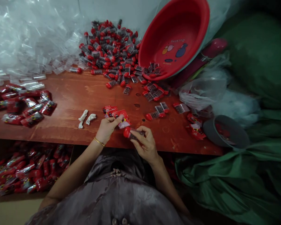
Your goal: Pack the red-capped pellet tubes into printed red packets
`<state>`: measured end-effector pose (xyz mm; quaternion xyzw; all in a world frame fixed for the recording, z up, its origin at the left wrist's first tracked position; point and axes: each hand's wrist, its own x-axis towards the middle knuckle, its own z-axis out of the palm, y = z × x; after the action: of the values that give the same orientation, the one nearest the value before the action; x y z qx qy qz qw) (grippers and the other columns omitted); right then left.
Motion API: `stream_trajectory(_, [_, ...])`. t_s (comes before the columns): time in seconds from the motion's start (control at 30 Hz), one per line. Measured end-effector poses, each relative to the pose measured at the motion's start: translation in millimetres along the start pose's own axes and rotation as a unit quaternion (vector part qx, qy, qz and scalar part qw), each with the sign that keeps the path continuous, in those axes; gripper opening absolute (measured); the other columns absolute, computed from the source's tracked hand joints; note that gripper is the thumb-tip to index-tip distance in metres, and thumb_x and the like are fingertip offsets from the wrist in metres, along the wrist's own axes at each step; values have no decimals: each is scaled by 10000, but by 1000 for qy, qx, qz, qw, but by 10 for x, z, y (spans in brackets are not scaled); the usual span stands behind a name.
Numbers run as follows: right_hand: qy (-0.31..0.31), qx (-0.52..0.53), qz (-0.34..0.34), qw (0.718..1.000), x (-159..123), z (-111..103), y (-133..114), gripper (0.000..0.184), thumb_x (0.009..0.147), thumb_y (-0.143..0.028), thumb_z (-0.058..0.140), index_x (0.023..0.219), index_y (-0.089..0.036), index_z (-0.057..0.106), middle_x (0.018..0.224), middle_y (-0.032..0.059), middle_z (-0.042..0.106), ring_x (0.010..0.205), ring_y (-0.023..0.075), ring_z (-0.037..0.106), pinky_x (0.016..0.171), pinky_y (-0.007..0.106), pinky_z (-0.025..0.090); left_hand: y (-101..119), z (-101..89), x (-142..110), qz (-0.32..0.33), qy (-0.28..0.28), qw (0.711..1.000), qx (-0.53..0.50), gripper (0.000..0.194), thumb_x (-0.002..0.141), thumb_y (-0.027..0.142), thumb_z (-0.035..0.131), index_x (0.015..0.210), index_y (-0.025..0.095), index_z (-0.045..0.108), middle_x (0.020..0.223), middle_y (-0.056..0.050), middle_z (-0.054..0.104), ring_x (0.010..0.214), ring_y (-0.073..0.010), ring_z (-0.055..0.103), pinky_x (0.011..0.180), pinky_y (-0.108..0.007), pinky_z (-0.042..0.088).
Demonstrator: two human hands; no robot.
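Note:
Fingers of my right hand (144, 142) are closed round a small clear bottle (135, 133) of dark contents, its rounded red cap toward the left. Just left of it, my left hand (108, 127) pinches a red printed packet (123, 120) with a yellow and black picture. The bottle's cap is close to the packet's lower edge; whether they touch I cannot tell. More flat red packets (109, 110) lie fanned on the wooden table (67, 97) behind my left hand. Two crumpled white scraps (83, 118) lie to its left.
Red-capped bottles (107, 47) are heaped at the back, beside a tilted red basin (173, 34). Clear plastic sleeves (32, 40) pile up at back left, filled red packets (32, 107) before them. A box (32, 168) of packets stands below left. A grey bowl (210, 132) sits right.

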<state>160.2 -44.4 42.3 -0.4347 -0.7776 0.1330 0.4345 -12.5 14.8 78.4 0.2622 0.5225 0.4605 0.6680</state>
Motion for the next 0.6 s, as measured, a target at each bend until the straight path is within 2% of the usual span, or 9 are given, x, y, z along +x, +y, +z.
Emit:
stream_trajectory(0.2, [18,-1,-19,1000,-13,32,6,384,851,-180,572,1220,-281,594,1056,81,489,942,187,542,769,349,509,-57,-29,45,20,-3,1000,21,469,416,533,822,576,128,649,585,-6,623,537,-93,518,577,-248,463])
stream_trajectory(0.37, [42,-1,-31,999,2,45,-2,446,829,-134,599,1246,-289,568,1058,78,480,956,189,538,763,340,513,-91,-46,59,29,-23,998,57,485,476,567,786,613,118,667,598,-21,627,553,-106,526,557,-243,431])
stream_trajectory(0.6, [41,6,-46,998,-5,24,-50,490,809,-103,619,1250,-309,562,1054,73,491,927,181,549,740,326,517,-119,-81,95,103,22,986,132,428,568,551,745,534,139,634,480,11,544,513,-97,472,494,-224,346])
